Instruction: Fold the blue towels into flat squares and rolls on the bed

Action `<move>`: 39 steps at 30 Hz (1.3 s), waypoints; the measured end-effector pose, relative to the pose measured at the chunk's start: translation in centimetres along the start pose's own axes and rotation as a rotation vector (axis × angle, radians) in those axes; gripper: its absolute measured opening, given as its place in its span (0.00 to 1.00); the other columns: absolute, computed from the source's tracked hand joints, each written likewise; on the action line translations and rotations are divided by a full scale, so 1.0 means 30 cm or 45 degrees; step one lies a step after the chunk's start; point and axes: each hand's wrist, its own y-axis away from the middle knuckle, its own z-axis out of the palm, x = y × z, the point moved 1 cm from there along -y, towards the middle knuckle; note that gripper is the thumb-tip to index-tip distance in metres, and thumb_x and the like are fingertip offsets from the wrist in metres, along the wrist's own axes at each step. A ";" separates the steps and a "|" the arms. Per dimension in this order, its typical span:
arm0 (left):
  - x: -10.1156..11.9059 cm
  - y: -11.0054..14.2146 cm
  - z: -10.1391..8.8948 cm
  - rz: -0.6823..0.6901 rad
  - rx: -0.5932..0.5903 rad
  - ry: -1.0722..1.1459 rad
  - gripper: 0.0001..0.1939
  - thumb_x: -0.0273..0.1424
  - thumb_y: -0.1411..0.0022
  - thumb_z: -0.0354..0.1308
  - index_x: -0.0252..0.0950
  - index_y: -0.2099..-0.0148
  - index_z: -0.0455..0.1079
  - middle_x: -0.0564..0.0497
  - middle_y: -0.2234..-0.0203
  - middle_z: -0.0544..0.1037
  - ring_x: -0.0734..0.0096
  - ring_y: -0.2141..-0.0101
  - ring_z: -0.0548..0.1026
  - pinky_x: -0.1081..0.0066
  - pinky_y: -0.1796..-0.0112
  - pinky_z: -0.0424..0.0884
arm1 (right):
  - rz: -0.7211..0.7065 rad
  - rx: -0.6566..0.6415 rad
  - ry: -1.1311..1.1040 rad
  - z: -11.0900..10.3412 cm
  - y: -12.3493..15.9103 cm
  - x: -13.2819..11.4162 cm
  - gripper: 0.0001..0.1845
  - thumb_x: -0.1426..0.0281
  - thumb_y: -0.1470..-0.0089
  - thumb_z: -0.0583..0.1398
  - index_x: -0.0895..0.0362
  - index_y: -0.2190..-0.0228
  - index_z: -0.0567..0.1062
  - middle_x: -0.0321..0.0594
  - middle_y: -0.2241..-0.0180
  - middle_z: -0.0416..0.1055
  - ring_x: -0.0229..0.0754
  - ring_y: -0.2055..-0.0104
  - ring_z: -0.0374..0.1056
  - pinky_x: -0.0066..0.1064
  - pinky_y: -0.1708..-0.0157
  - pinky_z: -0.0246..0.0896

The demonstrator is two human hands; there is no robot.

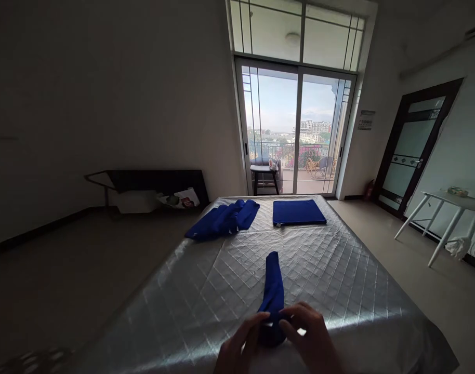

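Note:
A narrow blue cloth (pixel 273 291) lies rolled lengthwise on the quilted silver mattress (pixel 339 280), pointing away from me. My left hand (pixel 239 345) and my right hand (pixel 309 337) both pinch its near end at the mattress's front edge. Further back, a loose heap of blue cloths (pixel 222 219) lies at the left. A flat folded blue cloth (pixel 298 212) lies at the right.
A glass sliding door (pixel 295 130) to a balcony stands behind the mattress, with a dark stool (pixel 264 176) before it. A white folding table (pixel 451 213) is at the right by a dark door (pixel 414 145). A dark board (pixel 152 182) leans on the left wall.

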 end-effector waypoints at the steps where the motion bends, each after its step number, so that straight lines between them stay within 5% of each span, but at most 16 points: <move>1: 0.032 0.000 -0.003 -0.020 0.021 0.015 0.29 0.61 0.40 0.50 0.46 0.56 0.80 0.50 0.67 0.83 0.64 0.70 0.78 0.69 0.67 0.77 | -0.004 0.022 0.003 -0.005 0.000 -0.014 0.16 0.53 0.45 0.64 0.52 0.64 0.83 0.40 0.67 0.76 0.39 0.70 0.73 0.29 0.69 0.72; 5: 0.111 0.000 -0.005 -0.044 0.074 0.064 0.31 0.62 0.41 0.51 0.43 0.56 0.79 0.51 0.75 0.79 0.65 0.73 0.75 0.68 0.69 0.74 | 0.002 0.058 0.001 -0.014 -0.004 -0.036 0.18 0.51 0.44 0.63 0.52 0.63 0.82 0.40 0.67 0.76 0.39 0.70 0.73 0.29 0.69 0.72; 12: 0.097 0.003 -0.002 -0.045 0.175 0.036 0.26 0.56 0.48 0.62 0.41 0.56 0.74 0.48 0.63 0.82 0.61 0.65 0.80 0.66 0.63 0.76 | -0.025 0.055 0.041 0.007 -0.001 -0.023 0.16 0.54 0.43 0.63 0.52 0.65 0.81 0.39 0.68 0.75 0.38 0.70 0.72 0.28 0.70 0.71; 17: 0.106 0.004 0.001 -0.064 0.038 -0.084 0.22 0.54 0.46 0.62 0.42 0.60 0.74 0.52 0.71 0.81 0.65 0.70 0.77 0.70 0.68 0.73 | -0.067 0.030 0.028 0.016 0.001 -0.023 0.14 0.56 0.41 0.62 0.52 0.65 0.81 0.39 0.67 0.75 0.37 0.70 0.72 0.28 0.69 0.71; 23: 0.081 -0.002 0.026 -0.283 -0.179 0.054 0.29 0.62 0.46 0.55 0.39 0.67 0.71 0.55 0.82 0.72 0.67 0.77 0.73 0.72 0.75 0.67 | -0.099 0.009 0.058 0.022 0.003 -0.020 0.11 0.59 0.40 0.63 0.49 0.60 0.82 0.40 0.62 0.75 0.39 0.65 0.72 0.30 0.63 0.73; 28: 0.095 -0.007 0.026 -0.284 0.094 0.177 0.34 0.69 0.52 0.52 0.40 0.74 0.63 0.57 0.81 0.66 0.71 0.77 0.66 0.72 0.75 0.65 | 0.010 0.128 -0.066 0.044 0.025 0.006 0.24 0.60 0.48 0.68 0.47 0.49 0.76 0.44 0.45 0.67 0.40 0.61 0.72 0.33 0.64 0.75; 32: 0.110 0.004 0.036 -0.302 0.267 0.242 0.34 0.68 0.51 0.53 0.40 0.71 0.65 0.56 0.79 0.67 0.68 0.74 0.68 0.70 0.70 0.68 | 0.145 0.164 -0.162 0.080 0.049 0.030 0.37 0.67 0.60 0.72 0.47 0.46 0.72 0.43 0.45 0.67 0.47 0.52 0.71 0.33 0.64 0.76; 39: 0.040 -0.005 0.032 -0.103 0.208 0.058 0.26 0.59 0.43 0.55 0.40 0.69 0.70 0.55 0.77 0.73 0.68 0.74 0.72 0.72 0.73 0.69 | 0.085 0.071 -0.351 0.088 0.029 0.022 0.27 0.75 0.59 0.68 0.47 0.54 0.78 0.40 0.53 0.72 0.46 0.54 0.73 0.35 0.58 0.75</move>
